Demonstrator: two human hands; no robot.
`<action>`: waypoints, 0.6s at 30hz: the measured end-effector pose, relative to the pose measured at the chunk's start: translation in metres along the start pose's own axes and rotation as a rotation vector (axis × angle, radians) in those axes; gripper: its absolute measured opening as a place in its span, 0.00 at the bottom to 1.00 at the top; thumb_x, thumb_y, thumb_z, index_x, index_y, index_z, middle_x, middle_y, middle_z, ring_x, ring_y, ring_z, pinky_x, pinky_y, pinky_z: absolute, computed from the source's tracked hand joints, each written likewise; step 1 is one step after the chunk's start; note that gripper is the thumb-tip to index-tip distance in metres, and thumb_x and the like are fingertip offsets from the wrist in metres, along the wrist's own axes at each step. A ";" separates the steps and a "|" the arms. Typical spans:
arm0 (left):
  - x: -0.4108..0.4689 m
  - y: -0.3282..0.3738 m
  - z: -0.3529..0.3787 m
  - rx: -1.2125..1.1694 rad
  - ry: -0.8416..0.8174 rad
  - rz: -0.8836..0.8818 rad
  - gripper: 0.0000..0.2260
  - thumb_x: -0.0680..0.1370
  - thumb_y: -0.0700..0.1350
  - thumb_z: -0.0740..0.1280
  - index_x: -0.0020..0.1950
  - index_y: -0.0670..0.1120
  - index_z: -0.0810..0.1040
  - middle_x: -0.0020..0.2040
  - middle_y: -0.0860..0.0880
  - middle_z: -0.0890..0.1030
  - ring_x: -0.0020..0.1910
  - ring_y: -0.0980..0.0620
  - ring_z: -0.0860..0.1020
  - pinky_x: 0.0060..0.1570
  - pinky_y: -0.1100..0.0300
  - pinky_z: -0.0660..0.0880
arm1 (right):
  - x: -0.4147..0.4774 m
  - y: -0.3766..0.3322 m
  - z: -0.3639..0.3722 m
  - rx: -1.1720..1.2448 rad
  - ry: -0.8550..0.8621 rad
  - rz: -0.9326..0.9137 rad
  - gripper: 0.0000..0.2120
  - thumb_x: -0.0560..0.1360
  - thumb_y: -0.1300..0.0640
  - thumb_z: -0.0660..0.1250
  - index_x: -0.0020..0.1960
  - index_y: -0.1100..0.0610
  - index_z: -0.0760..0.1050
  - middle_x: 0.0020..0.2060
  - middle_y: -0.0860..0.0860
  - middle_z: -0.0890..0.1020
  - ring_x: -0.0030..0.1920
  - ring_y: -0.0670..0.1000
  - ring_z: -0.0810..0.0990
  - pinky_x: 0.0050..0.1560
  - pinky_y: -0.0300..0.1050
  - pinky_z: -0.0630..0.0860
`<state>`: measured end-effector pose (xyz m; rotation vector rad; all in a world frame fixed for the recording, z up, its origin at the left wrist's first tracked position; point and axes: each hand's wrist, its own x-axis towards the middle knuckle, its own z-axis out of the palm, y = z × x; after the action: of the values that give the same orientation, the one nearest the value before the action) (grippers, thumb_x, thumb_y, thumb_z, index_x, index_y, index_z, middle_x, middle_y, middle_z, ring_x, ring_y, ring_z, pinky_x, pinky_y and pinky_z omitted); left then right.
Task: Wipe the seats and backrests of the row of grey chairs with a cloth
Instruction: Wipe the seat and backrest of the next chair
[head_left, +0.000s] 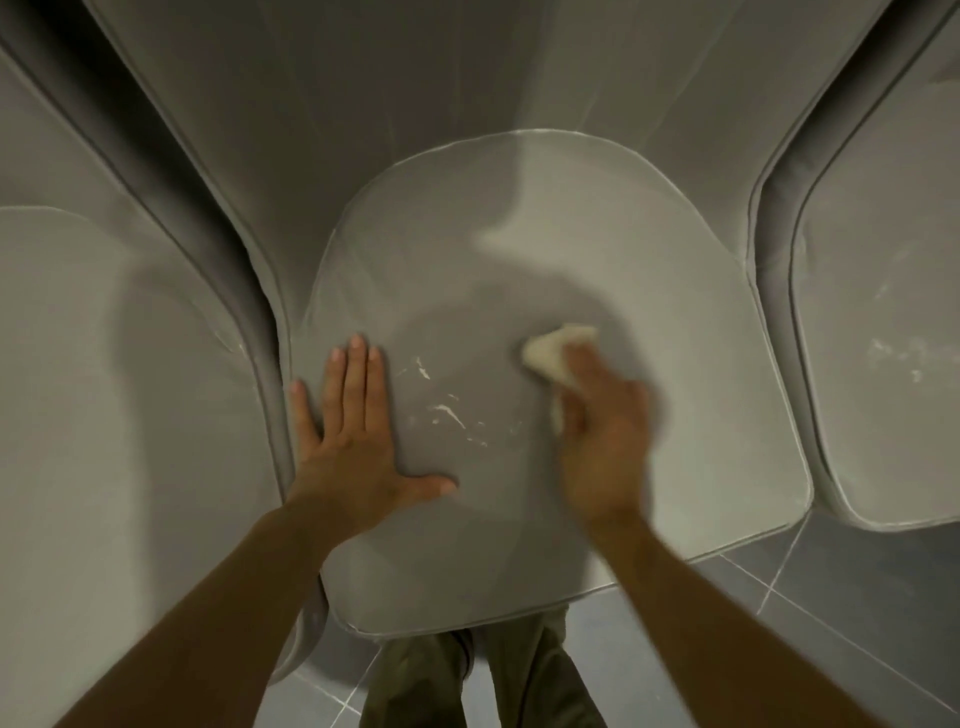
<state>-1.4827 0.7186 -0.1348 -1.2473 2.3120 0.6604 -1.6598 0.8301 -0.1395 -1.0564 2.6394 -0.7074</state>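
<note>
**Q:** Where do things stand?

**Me:** Middle seat (545, 249) of the row, looking straight down. My left hand (353, 441) lies flat on the cushion near its left edge, fingers spread, holding nothing, just bracing. My right hand (602, 431) has its grip bunched around the cloth (550, 353); a pale wad of it pokes out past the fingertips and presses on the seat, right of centre. (The hand is blurred, so I can't say how tightly the fingers close.)

**Q:** What needs wiping?

**Me:** White streaks (449, 413) sit between my two hands, apart from the cloth. The seat to my right (893, 358) shows similar marks. The backrest (363, 130) rises behind; faint lines there, too dim to judge.

**Q:** How to do this pass well?

**Me:** My read: carry the cloth leftward across the streaks with firm, overlapping strokes, pressing through the palm rather than the fingertips. Shift the bracing hand off the cushion's left side before finishing, since it covers a patch. Refold the cloth if the face looks loaded. Work toward the front edge so loosened dirt leaves the seat and doesn't collect in the back crease.
</note>
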 end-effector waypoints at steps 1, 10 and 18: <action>0.000 0.000 0.001 0.006 0.000 0.000 0.59 0.49 0.81 0.42 0.63 0.49 0.14 0.64 0.53 0.15 0.65 0.53 0.18 0.59 0.50 0.16 | -0.012 -0.015 0.008 0.093 -0.042 -0.029 0.19 0.74 0.66 0.63 0.62 0.54 0.74 0.57 0.59 0.77 0.54 0.57 0.75 0.52 0.32 0.65; -0.015 -0.003 0.004 -0.013 0.068 0.063 0.58 0.57 0.83 0.45 0.71 0.49 0.26 0.72 0.53 0.26 0.70 0.57 0.25 0.66 0.55 0.22 | -0.001 0.015 -0.037 0.081 0.078 -0.036 0.11 0.77 0.63 0.64 0.59 0.59 0.78 0.45 0.52 0.78 0.43 0.45 0.74 0.42 0.29 0.71; -0.043 0.014 0.033 0.046 0.077 0.036 0.59 0.58 0.83 0.40 0.74 0.42 0.36 0.75 0.47 0.37 0.75 0.49 0.36 0.71 0.45 0.33 | 0.032 0.089 -0.071 0.022 0.158 0.329 0.15 0.77 0.57 0.60 0.63 0.51 0.73 0.50 0.58 0.75 0.50 0.58 0.73 0.47 0.33 0.65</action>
<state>-1.4682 0.7728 -0.1333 -1.2335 2.4029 0.5769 -1.7616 0.8890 -0.1235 -0.5570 2.8331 -0.7694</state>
